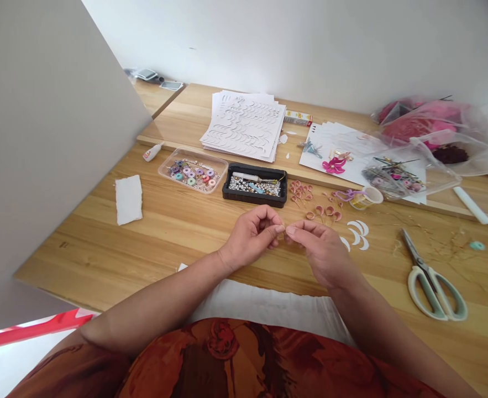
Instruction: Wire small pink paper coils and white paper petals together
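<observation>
Fingertips [279, 228] and thumbs of the left hand [250, 237] and right hand [324, 251] pinch together, almost meeting over the table [103, 271], and they seem clamped on one tiny piece [284, 225] — too small to identify, and mostly covered by the fingers themselves. It sits between the two pinches, just on the near side of the black tray [244, 198]. Both wrists turn inward, probably so that each hand can steady one end of so slight a thing. Loose beads [244, 183] are kept in by the tray's raised walls, which likely stop them rolling, and the clear box [181, 183] beside it gathers the coloured spools [191, 181]. Pink loops [319, 210] and white crescents [355, 236] lie near the right hand, presumably for an easy reach. Scissors [421, 265] rest farther right, handles toward the person and blades pointing away — a sensible way round for picking up. Stacked paper sheets [244, 124] stay toward the back, out of the working space.
</observation>
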A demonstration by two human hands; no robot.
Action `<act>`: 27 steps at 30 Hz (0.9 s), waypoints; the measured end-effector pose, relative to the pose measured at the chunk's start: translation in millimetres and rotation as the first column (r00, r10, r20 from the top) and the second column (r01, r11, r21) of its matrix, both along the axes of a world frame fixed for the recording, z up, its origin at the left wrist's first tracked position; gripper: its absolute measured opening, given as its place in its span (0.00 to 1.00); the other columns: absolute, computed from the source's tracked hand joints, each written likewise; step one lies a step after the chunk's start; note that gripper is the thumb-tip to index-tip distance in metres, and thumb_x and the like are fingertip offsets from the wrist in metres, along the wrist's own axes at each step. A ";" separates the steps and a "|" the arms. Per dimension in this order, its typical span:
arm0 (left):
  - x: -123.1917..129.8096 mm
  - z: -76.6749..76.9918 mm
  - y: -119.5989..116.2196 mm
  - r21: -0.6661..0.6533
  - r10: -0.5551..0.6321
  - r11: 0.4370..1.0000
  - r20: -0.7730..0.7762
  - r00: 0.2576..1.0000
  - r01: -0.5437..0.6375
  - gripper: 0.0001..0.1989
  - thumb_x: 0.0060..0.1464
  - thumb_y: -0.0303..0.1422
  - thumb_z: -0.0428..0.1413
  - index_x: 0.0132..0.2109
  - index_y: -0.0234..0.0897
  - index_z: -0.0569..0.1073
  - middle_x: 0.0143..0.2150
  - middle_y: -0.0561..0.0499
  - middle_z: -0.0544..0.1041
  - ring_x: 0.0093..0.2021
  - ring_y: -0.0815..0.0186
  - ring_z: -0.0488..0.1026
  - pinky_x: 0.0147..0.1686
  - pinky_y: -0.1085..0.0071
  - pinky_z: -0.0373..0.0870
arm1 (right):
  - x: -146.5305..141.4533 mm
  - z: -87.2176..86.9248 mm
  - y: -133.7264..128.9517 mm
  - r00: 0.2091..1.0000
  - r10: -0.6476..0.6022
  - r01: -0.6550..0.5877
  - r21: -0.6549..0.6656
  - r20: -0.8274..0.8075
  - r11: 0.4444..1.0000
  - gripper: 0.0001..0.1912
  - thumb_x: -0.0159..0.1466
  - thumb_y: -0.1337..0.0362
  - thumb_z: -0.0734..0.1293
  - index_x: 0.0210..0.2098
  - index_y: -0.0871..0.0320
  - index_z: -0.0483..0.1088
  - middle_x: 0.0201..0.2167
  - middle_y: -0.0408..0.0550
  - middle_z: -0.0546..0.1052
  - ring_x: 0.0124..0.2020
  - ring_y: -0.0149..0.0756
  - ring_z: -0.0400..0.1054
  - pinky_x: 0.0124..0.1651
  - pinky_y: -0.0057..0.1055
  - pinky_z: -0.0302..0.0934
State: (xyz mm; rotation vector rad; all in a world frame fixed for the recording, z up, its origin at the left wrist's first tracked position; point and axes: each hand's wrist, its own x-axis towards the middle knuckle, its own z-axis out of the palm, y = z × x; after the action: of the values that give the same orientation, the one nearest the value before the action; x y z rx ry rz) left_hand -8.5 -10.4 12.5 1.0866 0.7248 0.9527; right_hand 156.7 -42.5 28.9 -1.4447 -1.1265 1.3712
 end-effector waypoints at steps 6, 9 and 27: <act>-1.9 1.7 2.0 -0.032 -0.008 0.999 0.032 0.999 0.009 0.20 0.51 0.44 0.68 0.35 0.34 0.69 0.24 0.56 0.71 0.22 0.74 0.69 0.23 0.77 0.68 | 2.3 6.3 -2.9 0.999 0.047 -0.048 0.029 0.005 0.998 0.14 0.61 0.51 0.72 0.30 0.56 0.75 0.28 0.45 0.77 0.30 0.33 0.66 0.35 0.32 0.60; -2.9 -1.8 6.9 -0.117 0.070 0.991 0.058 0.996 -0.063 0.21 0.48 0.44 0.69 0.34 0.34 0.70 0.24 0.57 0.71 0.21 0.75 0.69 0.22 0.79 0.66 | 3.7 7.8 -4.3 0.974 0.037 -0.066 0.123 0.223 0.990 0.15 0.62 0.51 0.71 0.39 0.55 0.77 0.35 0.48 0.80 0.33 0.36 0.69 0.36 0.34 0.63; -16.1 10.2 12.4 -0.300 -0.068 0.939 0.316 0.946 0.167 0.17 0.47 0.37 0.71 0.33 0.33 0.71 0.30 0.52 0.77 0.18 0.80 0.59 0.18 0.82 0.56 | 54.5 42.0 -4.8 0.560 -0.240 -0.105 0.355 0.793 0.929 0.10 0.63 0.59 0.69 0.41 0.54 0.80 0.35 0.49 0.82 0.28 0.38 0.72 0.33 0.36 0.61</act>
State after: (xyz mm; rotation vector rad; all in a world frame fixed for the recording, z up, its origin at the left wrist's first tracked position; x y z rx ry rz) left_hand -24.6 2.0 22.8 0.6682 0.5319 0.8366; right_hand 211.2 -47.3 71.0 -1.8618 -1.7708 0.2783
